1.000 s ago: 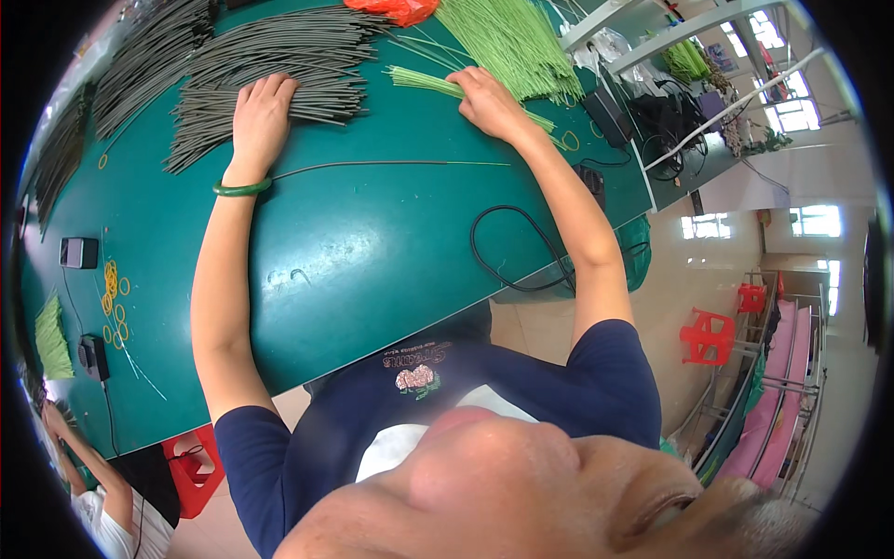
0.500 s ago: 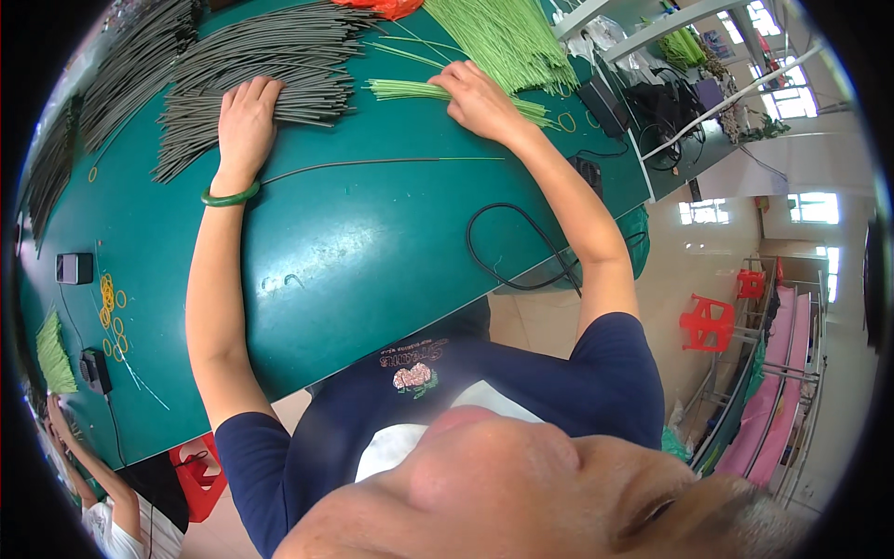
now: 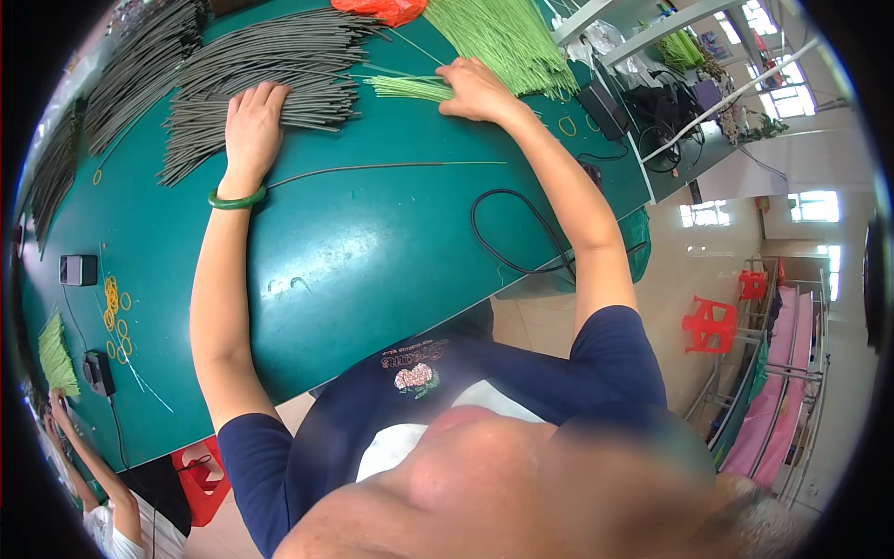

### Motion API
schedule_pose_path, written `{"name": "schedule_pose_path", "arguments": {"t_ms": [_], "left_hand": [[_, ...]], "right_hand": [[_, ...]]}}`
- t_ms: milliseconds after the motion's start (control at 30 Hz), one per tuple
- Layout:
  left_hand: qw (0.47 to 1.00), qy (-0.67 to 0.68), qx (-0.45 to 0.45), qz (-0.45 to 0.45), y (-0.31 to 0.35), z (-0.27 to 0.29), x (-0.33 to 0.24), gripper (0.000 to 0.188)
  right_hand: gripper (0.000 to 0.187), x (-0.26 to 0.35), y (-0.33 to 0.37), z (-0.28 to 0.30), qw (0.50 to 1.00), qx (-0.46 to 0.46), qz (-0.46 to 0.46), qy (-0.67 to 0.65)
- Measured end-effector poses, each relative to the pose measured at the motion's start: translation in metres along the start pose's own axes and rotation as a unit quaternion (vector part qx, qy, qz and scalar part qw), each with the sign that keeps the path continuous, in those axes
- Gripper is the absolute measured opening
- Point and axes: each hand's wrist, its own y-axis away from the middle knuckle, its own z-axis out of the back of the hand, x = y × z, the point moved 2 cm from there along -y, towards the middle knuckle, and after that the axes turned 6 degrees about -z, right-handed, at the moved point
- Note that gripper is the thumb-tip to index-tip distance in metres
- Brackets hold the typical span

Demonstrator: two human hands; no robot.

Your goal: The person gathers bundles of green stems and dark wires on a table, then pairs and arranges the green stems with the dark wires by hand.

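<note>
On the green table (image 3: 354, 252), the left hand (image 3: 250, 119) lies flat and open on the big pile of grey sticks (image 3: 270, 74). Its fingers are spread out and press down on the sticks. It does not squeeze any of them. A green bangle (image 3: 237, 198) sits on that wrist.

The right hand (image 3: 475, 88) is farther along the table, next to the grey pile. It is closed around a small bunch of light green stems (image 3: 410, 88). The ends of the bunch stick out toward the grey pile. Behind this hand lies a much bigger heap of green stems (image 3: 503, 37), and an orange bag (image 3: 382, 9) rests near the top of that heap.

A moment ago both hands were in almost the same spots. The left hand has slid a little farther onto the grey pile. The right hand has pulled the small bunch a bit closer to the grey sticks. So it looks like the person is getting the green bunch and the grey sticks ready side by side.

One long thin wire (image 3: 391, 168) lies alone on the table, between the two arms. A black cord (image 3: 512, 233) curls nearer the table edge. Yellow rubber bands (image 3: 116, 303) lie far off, past the left arm.
</note>
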Motion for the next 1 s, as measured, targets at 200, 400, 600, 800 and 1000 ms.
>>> {"name": "schedule_pose_path", "arguments": {"t_ms": [200,400,600,800,1000], "left_hand": [[1.000,-0.001,-0.007,0.000,0.003,-0.001,0.002,0.043],[1.000,-0.002,-0.005,0.002,0.001,-0.003,0.002,0.044],[1.000,-0.007,-0.022,-0.006,0.002,0.001,-0.003,0.039],[1.000,0.000,-0.022,-0.003,0.005,-0.001,0.001,0.043],[1.000,-0.002,-0.001,-0.006,0.005,-0.003,0.004,0.044]], "right_hand": [[0.047,0.009,0.007,0.002,0.999,-0.026,0.003,-0.036],[0.050,0.004,0.016,-0.024,0.989,-0.143,0.048,0.007],[0.055,0.003,0.031,-0.045,0.975,-0.213,0.061,-0.026],[0.053,-0.006,0.043,-0.026,0.975,-0.163,0.105,-0.105],[0.052,0.001,0.053,-0.020,0.979,-0.103,0.146,-0.103]]}}
